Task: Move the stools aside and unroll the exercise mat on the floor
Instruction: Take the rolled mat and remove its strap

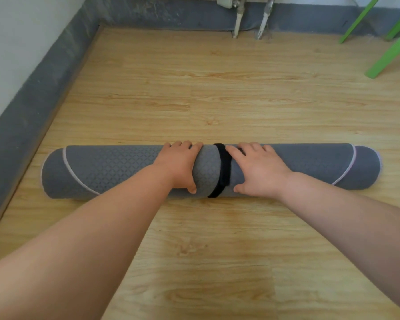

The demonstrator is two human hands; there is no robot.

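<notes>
A grey rolled-up exercise mat (106,167) with a diamond pattern and pale edging lies crosswise on the wooden floor. A black strap (223,169) wraps around its middle. My left hand (178,165) grips the roll just left of the strap, fingers over the top and thumb on the near side. My right hand (256,168) lies on the roll just right of the strap, fingertips touching it. Green stool legs (388,54) stand at the far right.
A grey skirting and white wall (16,93) run along the left, close to the mat's left end. Two metal radiator pipes (237,21) come down at the back wall. Bare wooden floor (206,93) lies beyond the mat and in front of it.
</notes>
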